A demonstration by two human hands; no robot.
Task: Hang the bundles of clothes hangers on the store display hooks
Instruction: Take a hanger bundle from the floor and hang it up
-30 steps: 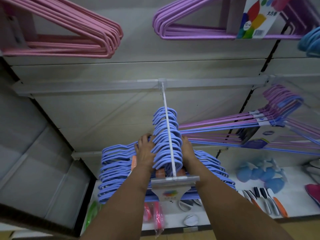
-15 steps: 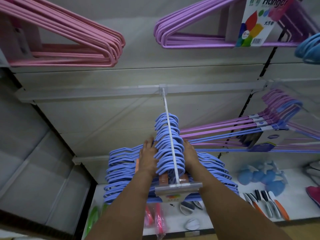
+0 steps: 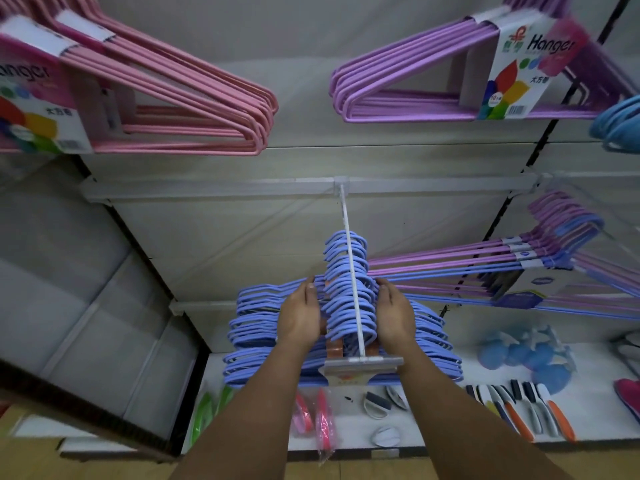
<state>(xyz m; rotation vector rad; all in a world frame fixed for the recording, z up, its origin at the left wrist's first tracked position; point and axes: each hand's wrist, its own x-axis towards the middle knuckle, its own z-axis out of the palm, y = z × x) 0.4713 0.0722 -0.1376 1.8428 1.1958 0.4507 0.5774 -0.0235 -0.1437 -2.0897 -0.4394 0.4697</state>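
Note:
Several bundles of blue hangers (image 3: 348, 292) hang with their hooks stacked along a long white display hook (image 3: 350, 271) that juts out from the wall rail. My left hand (image 3: 300, 315) lies flat against the left side of the stacked hooks, fingers straight. On the right side my right hand (image 3: 393, 311) presses in the same way. The two palms face each other with the hooks between them. A price-tag holder (image 3: 363, 364) caps the hook's near end.
Pink hanger bundles (image 3: 156, 98) and purple hanger bundles (image 3: 433, 84) hang above. More purple and blue hangers (image 3: 502, 268) hang at the right. The lower shelf (image 3: 450, 427) holds brushes, blue items and small packets. A grey panel stands at the left.
The view has tilted down, so the upper bundles show more. Both hands stay flat against the blue hooks and have slid slightly toward the hook's near end.

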